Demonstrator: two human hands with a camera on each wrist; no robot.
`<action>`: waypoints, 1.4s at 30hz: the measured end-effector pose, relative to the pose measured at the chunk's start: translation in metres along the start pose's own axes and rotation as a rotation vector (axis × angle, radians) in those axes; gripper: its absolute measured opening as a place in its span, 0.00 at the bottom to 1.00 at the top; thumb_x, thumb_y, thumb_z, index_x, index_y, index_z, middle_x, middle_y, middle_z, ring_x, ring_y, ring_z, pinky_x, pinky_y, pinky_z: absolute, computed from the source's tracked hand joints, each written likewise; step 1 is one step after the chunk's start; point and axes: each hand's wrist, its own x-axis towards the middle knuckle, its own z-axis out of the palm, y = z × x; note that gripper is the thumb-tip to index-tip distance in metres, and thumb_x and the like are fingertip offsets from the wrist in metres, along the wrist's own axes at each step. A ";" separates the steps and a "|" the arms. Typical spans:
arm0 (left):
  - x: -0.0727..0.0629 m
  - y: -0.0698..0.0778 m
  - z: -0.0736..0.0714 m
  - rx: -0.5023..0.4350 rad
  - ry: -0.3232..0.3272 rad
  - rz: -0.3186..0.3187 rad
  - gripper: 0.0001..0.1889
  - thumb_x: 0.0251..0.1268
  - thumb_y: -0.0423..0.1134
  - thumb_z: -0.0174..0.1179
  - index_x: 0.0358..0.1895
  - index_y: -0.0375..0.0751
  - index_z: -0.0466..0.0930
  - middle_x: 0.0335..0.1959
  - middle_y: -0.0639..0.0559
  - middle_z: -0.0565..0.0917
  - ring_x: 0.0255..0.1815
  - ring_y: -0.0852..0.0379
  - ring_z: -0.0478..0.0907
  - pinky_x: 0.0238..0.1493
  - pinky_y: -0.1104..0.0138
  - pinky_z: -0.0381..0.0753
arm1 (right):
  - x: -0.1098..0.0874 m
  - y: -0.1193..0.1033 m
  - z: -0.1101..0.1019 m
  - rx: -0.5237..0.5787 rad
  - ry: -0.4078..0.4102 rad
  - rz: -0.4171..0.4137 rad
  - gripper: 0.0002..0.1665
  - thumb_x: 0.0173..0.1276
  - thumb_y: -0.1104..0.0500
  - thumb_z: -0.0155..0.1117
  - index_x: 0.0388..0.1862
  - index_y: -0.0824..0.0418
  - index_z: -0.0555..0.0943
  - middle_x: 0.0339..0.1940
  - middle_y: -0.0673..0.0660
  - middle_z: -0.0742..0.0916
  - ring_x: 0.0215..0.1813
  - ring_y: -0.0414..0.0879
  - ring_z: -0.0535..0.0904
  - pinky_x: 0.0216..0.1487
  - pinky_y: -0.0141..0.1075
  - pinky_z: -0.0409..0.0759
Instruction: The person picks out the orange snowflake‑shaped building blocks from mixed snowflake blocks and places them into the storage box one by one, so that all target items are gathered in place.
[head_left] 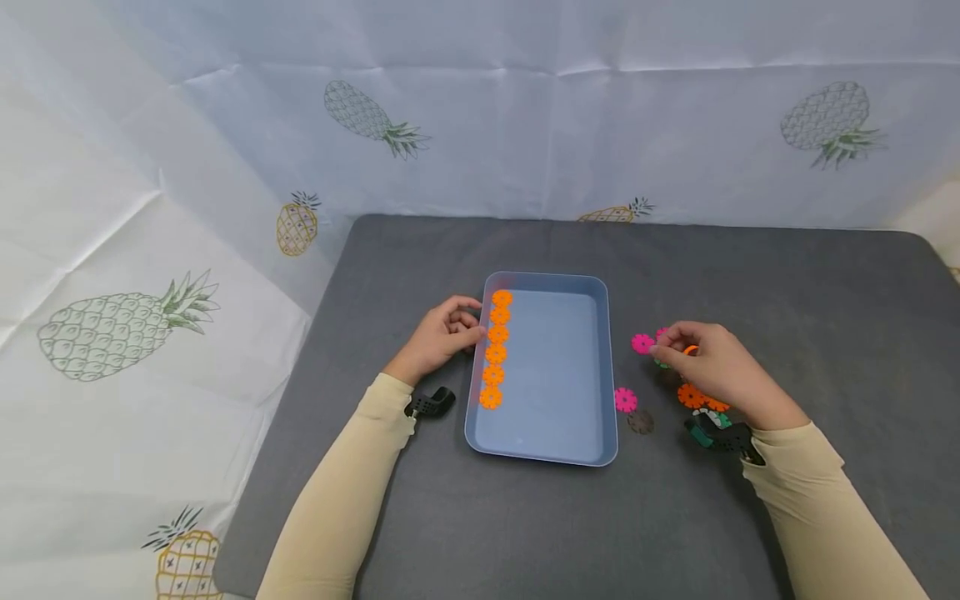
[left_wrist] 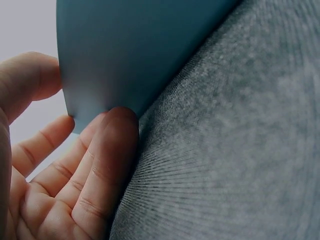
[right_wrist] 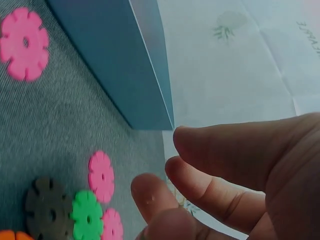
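Observation:
My left hand (head_left: 448, 333) is at the left side of a blue tray (head_left: 555, 375). In the left wrist view its thumb (left_wrist: 32, 77) meets the rim while other fingers (left_wrist: 112, 155) press the outer wall. Several orange notched discs (head_left: 496, 354) form a column along the tray's left inner side. My right hand (head_left: 708, 358) hovers over loose discs right of the tray, fingers bent and nothing between thumb and fingertips. Below it lie a pink disc (right_wrist: 101, 176), a green disc (right_wrist: 87, 215) and a dark disc (right_wrist: 49, 207). It partly hides orange discs (head_left: 691, 396) in the head view.
Close to the tray's right wall, a pink disc (head_left: 626, 400) lies beside a brownish translucent disc (head_left: 641, 422). Everything stands on a grey cloth-covered table (head_left: 420, 517). A white pineapple-print sheet (head_left: 495, 125) hangs behind and to the left.

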 end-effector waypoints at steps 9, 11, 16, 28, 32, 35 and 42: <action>0.000 0.003 -0.001 0.005 -0.003 -0.008 0.23 0.72 0.32 0.65 0.67 0.31 0.72 0.41 0.43 0.86 0.31 0.56 0.82 0.40 0.67 0.84 | -0.008 0.013 -0.009 -0.002 0.004 0.072 0.19 0.81 0.47 0.62 0.52 0.63 0.80 0.44 0.62 0.85 0.31 0.49 0.79 0.27 0.40 0.77; 0.000 0.004 0.000 0.005 -0.002 -0.011 0.23 0.73 0.32 0.65 0.67 0.31 0.73 0.41 0.43 0.85 0.31 0.56 0.82 0.40 0.67 0.84 | -0.008 0.017 -0.011 -0.007 0.010 0.079 0.19 0.81 0.47 0.62 0.53 0.63 0.80 0.44 0.62 0.85 0.31 0.49 0.79 0.27 0.40 0.77; 0.000 0.006 0.001 -0.011 0.006 -0.021 0.23 0.73 0.31 0.65 0.66 0.32 0.73 0.41 0.43 0.85 0.31 0.56 0.81 0.40 0.67 0.84 | -0.007 0.026 -0.016 -0.026 0.028 0.082 0.19 0.80 0.49 0.63 0.54 0.64 0.80 0.47 0.63 0.85 0.30 0.49 0.80 0.28 0.40 0.78; -0.002 0.007 0.002 -0.006 0.012 -0.016 0.22 0.73 0.31 0.65 0.67 0.30 0.73 0.41 0.40 0.85 0.31 0.56 0.82 0.40 0.67 0.84 | -0.001 0.047 -0.017 -0.135 0.068 0.102 0.26 0.76 0.51 0.67 0.59 0.71 0.78 0.52 0.72 0.84 0.40 0.54 0.82 0.35 0.41 0.80; -0.003 0.007 0.002 -0.001 0.013 -0.019 0.22 0.73 0.31 0.65 0.66 0.31 0.73 0.41 0.42 0.85 0.32 0.55 0.82 0.40 0.67 0.84 | 0.003 0.048 -0.017 -0.137 0.042 0.130 0.28 0.75 0.52 0.67 0.61 0.74 0.78 0.54 0.74 0.83 0.42 0.55 0.83 0.37 0.45 0.83; -0.003 0.007 0.002 -0.001 0.011 -0.018 0.22 0.73 0.31 0.65 0.66 0.32 0.73 0.41 0.42 0.85 0.32 0.55 0.82 0.40 0.67 0.84 | 0.005 0.047 -0.017 -0.132 0.022 0.138 0.28 0.74 0.52 0.68 0.59 0.75 0.79 0.53 0.74 0.83 0.38 0.53 0.83 0.36 0.45 0.84; -0.002 0.008 0.002 -0.007 0.009 -0.015 0.22 0.73 0.30 0.64 0.66 0.31 0.73 0.41 0.42 0.85 0.31 0.57 0.83 0.40 0.67 0.85 | 0.006 0.045 -0.017 -0.100 0.023 0.144 0.24 0.72 0.54 0.71 0.54 0.73 0.79 0.41 0.64 0.83 0.31 0.48 0.81 0.30 0.40 0.79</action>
